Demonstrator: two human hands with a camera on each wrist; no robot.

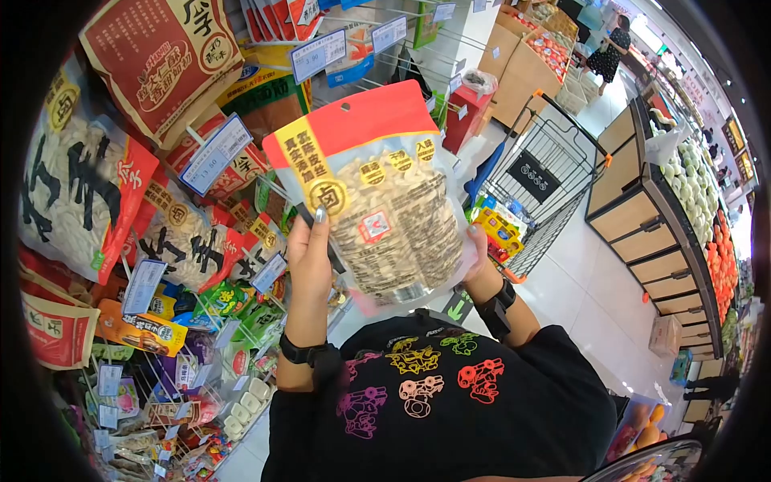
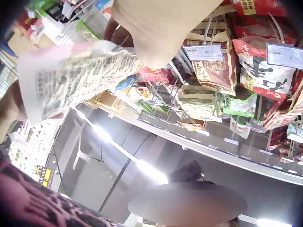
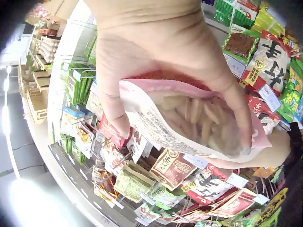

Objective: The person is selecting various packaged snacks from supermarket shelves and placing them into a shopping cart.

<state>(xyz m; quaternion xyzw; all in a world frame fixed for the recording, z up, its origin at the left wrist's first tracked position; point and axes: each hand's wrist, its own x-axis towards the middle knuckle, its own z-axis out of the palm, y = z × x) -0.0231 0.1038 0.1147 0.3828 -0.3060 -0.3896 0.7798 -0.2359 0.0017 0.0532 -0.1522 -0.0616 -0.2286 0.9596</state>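
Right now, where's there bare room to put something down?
The floor between the shopping cart and the vegetable stand has a bare patch. It's crowded left of the held bag, where snack packets hang close together.

A red-topped clear bag is held tilted between both hands.

Left hand and right hand grip from opposite sides, forearms raised, left thumb upward; right thumb seems likewise.
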